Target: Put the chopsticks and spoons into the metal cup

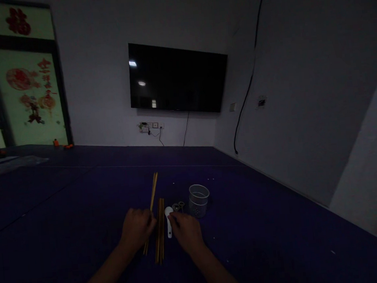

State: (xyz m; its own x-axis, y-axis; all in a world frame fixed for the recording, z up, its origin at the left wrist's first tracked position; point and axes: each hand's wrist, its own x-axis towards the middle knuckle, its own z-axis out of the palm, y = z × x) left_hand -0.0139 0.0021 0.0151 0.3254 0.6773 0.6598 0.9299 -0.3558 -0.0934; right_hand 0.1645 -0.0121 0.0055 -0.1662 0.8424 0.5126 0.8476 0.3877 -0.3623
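My left hand [137, 229] is closed around a pair of wooden chopsticks [153, 190], which slant up and away from me. Just right of it, a bundle of several wooden chopsticks [160, 236] lies on the dark blue table. Beside the bundle is a white soup spoon [168, 227], its bowl pointing away from me. The pinched fingers of my right hand [185, 230] are at the edge of that bowl. Partly hidden behind this hand are small metal utensils with round ends [176, 207]. A grey cylindrical holder [198, 202] with small holes stands upright to their right.
The dark blue tabletop [266, 236] reaches to the walls. Clear plastic sheeting [10, 163] and small orange objects [67, 146] lie at the far left. A television [178, 78] hangs on the back wall, and a black cable [251, 81] runs down the right wall.
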